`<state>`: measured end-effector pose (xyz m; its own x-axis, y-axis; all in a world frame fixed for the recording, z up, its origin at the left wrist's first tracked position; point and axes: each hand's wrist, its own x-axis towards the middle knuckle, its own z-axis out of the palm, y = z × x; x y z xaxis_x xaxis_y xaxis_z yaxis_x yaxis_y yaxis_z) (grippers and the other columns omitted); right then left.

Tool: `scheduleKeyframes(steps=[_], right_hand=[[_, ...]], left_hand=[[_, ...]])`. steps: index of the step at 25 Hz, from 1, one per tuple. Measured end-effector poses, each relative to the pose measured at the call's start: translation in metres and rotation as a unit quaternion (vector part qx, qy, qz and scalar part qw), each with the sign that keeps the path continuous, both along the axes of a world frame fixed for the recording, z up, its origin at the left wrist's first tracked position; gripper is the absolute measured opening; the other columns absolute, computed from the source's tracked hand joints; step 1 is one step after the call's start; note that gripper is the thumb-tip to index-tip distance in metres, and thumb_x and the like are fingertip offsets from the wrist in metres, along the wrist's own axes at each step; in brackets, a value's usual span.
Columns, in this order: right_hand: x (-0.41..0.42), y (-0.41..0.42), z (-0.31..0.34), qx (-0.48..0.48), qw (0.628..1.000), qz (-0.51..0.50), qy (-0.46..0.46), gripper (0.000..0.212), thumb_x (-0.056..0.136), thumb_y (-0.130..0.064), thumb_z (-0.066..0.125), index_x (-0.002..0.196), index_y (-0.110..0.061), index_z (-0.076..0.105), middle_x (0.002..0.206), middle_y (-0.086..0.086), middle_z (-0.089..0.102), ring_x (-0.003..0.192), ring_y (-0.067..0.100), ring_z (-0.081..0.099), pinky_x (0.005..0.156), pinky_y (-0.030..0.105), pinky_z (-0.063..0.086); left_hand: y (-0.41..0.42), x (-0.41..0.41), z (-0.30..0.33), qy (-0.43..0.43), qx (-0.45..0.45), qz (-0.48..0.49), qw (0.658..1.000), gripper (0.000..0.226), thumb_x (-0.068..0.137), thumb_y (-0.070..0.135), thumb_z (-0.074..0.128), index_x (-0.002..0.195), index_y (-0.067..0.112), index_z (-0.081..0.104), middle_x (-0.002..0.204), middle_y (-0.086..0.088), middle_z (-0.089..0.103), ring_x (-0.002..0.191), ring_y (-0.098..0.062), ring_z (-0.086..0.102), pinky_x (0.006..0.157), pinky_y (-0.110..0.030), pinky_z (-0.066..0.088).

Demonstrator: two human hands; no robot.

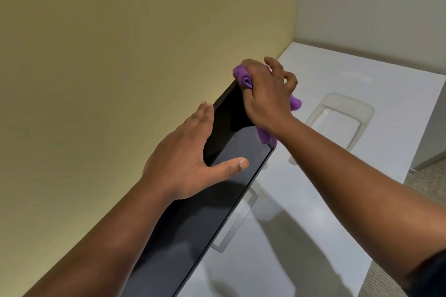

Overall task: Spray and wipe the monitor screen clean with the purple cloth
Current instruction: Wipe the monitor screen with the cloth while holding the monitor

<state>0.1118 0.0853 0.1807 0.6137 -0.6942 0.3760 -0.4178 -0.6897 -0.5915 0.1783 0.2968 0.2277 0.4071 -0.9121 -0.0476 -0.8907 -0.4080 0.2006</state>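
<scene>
purple cloth is being gripped by the right hand against the monitor screen's far corner. the left hand is resting flat-fingered along the monitor's top edge.

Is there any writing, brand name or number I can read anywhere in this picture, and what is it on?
Monitor bottom bezel: a small light logo, too small and blurred to read.
Monitor stand: faint marks, not readable.
Purple cloth, clear tray, desk, wall: no text visible.
Nothing in the picture can be read.
</scene>
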Motion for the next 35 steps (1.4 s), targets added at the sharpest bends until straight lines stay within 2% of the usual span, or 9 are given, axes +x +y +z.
scheduleKeyframes(steps=[9, 13, 16, 19, 21, 24, 27, 32, 35], right_hand=[[-0.009, 0.036, -0.008, -0.112, 0.988, 0.109, 0.012, 0.046, 0.087, -0.026, 0.046, 0.131, -0.024, 0.059, 0.144, -0.006, 0.058, 0.145, 0.026, 0.036, 0.11, 0.056, 0.019], [0.001, 0.001, 0.001, -0.013, 1.0, -0.001, 0.003, 0.042, 0.087, -0.02, 0.046, 0.127, -0.026, 0.057, 0.143, -0.008, 0.057, 0.146, 0.027, 0.033, 0.112, 0.056, 0.02], [0.004, 0.032, -0.01, 0.011, 0.997, 0.04, -0.059, 0.047, 0.087, -0.017, 0.048, 0.133, -0.023, 0.055, 0.158, -0.003, 0.044, 0.154, 0.026, 0.021, 0.112, 0.053, 0.021], [-0.001, 0.073, -0.026, -0.001, 0.987, 0.138, -0.083, 0.051, 0.091, -0.017, 0.053, 0.143, -0.018, 0.052, 0.164, -0.001, 0.035, 0.157, 0.024, 0.012, 0.11, 0.043, 0.018], [-0.004, 0.086, -0.03, -0.039, 0.983, 0.17, -0.054, 0.051, 0.093, -0.018, 0.056, 0.144, -0.018, 0.052, 0.162, -0.002, 0.038, 0.157, 0.025, 0.015, 0.111, 0.047, 0.021], [0.001, 0.053, -0.014, -0.106, 0.988, 0.111, -0.009, 0.048, 0.086, -0.022, 0.051, 0.134, -0.021, 0.059, 0.148, -0.004, 0.055, 0.15, 0.029, 0.03, 0.108, 0.052, 0.022], [0.002, 0.015, 0.0, -0.051, 0.999, 0.001, 0.007, 0.046, 0.086, -0.019, 0.048, 0.13, -0.024, 0.057, 0.145, -0.006, 0.056, 0.148, 0.03, 0.03, 0.108, 0.055, 0.023], [0.006, 0.068, -0.04, 0.038, 0.992, 0.094, -0.071, 0.073, 0.092, -0.018, 0.049, 0.16, -0.022, 0.023, 0.172, -0.006, 0.003, 0.159, 0.025, -0.002, 0.116, 0.058, 0.018], [-0.001, 0.081, -0.075, 0.151, 0.98, 0.088, -0.092, 0.08, 0.1, -0.021, 0.047, 0.163, -0.025, -0.003, 0.167, -0.011, -0.022, 0.157, 0.019, -0.017, 0.125, 0.057, 0.007]], left_hand=[[-0.001, -0.005, 0.003, 0.01, -0.046, -0.019, 0.999, 0.12, 0.067, 0.104, 0.033, 0.161, 0.038, -0.002, 0.17, 0.016, 0.007, 0.153, -0.006, 0.021, 0.11, -0.03, 0.035], [0.001, -0.002, 0.001, -0.003, -0.001, 0.011, 1.0, 0.124, 0.063, 0.107, 0.026, 0.159, 0.038, -0.012, 0.169, 0.019, -0.009, 0.156, -0.005, 0.009, 0.118, -0.037, 0.029], [0.001, -0.002, 0.002, 0.001, -0.009, 0.01, 1.0, 0.126, 0.062, 0.106, 0.028, 0.16, 0.036, -0.008, 0.171, 0.017, 0.0, 0.155, -0.006, 0.014, 0.117, -0.035, 0.032], [0.002, -0.002, 0.004, 0.023, -0.068, 0.009, 0.997, 0.12, 0.064, 0.098, 0.05, 0.158, 0.037, 0.006, 0.147, 0.021, 0.044, 0.122, -0.009, 0.056, 0.084, -0.017, 0.045], [0.003, -0.002, 0.005, 0.043, -0.081, 0.014, 0.996, 0.122, 0.063, 0.093, 0.057, 0.158, 0.038, 0.002, 0.142, 0.017, 0.051, 0.109, -0.01, 0.06, 0.072, -0.018, 0.04], [0.005, 0.0, 0.003, 0.039, -0.071, 0.022, 0.996, 0.128, 0.059, 0.098, 0.051, 0.157, 0.044, -0.01, 0.153, 0.008, 0.047, 0.123, -0.019, 0.059, 0.079, -0.03, 0.044], [0.005, -0.001, 0.001, 0.037, -0.04, 0.031, 0.998, 0.13, 0.055, 0.105, 0.039, 0.155, 0.047, -0.019, 0.164, 0.011, 0.031, 0.14, -0.019, 0.047, 0.093, -0.038, 0.047], [0.006, 0.003, 0.001, 0.01, -0.014, 0.013, 1.0, 0.126, 0.061, 0.106, 0.028, 0.161, 0.037, -0.008, 0.169, 0.019, -0.002, 0.147, 0.009, 0.004, 0.115, -0.028, 0.026], [0.005, 0.004, 0.002, 0.008, -0.008, 0.015, 1.0, 0.124, 0.062, 0.106, 0.026, 0.161, 0.037, -0.005, 0.169, 0.021, -0.006, 0.146, 0.01, 0.002, 0.113, -0.027, 0.023]])
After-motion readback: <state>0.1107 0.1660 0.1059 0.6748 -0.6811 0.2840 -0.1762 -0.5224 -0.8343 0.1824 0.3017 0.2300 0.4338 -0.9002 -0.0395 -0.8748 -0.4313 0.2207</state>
